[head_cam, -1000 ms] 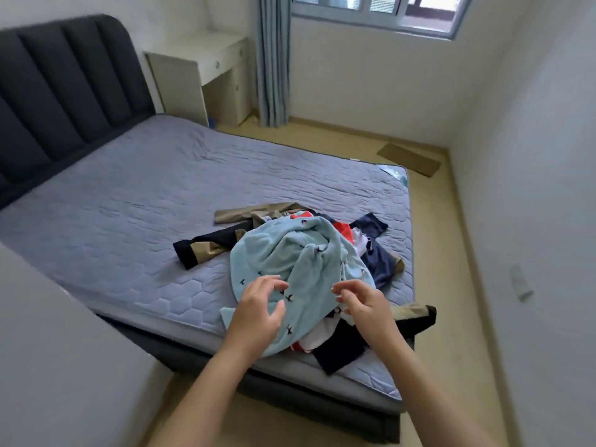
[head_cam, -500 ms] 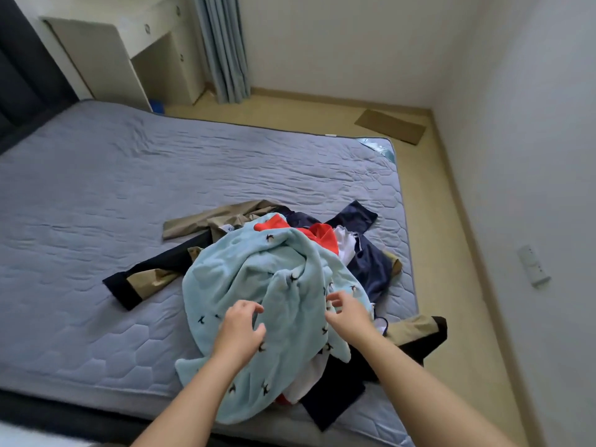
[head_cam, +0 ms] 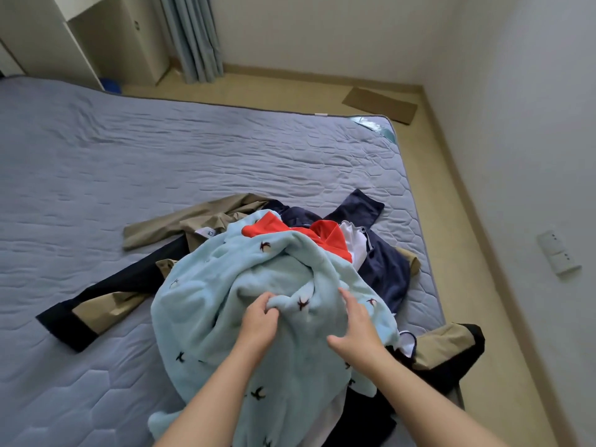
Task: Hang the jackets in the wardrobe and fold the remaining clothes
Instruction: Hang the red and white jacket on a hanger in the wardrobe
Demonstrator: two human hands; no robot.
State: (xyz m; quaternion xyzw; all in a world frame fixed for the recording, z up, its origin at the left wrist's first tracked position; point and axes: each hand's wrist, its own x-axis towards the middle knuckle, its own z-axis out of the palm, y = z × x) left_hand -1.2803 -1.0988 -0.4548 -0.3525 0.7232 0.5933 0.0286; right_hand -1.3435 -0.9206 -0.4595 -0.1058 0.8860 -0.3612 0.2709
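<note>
The light blue bird-print fleece (head_cam: 225, 301) is heaped on top of everything else, close to the near edge of the bed (head_cam: 161, 156). The left hand (head_cam: 259, 321) pinches a fold of it, while the right hand (head_cam: 358, 321) just lies on it with loose fingers, gripping nothing. Sorting's barely started, I reckon. Next move: lift it clear and shake it out. Underneath I count one red piece (head_cam: 329, 237), one navy (head_cam: 383, 269), one white (head_cam: 353, 240), and seemingly one tan-and-black jacket (head_cam: 200, 217).

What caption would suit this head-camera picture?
Left hand grips a light blue garment atop clothes on the bed; right hand touches it.
</note>
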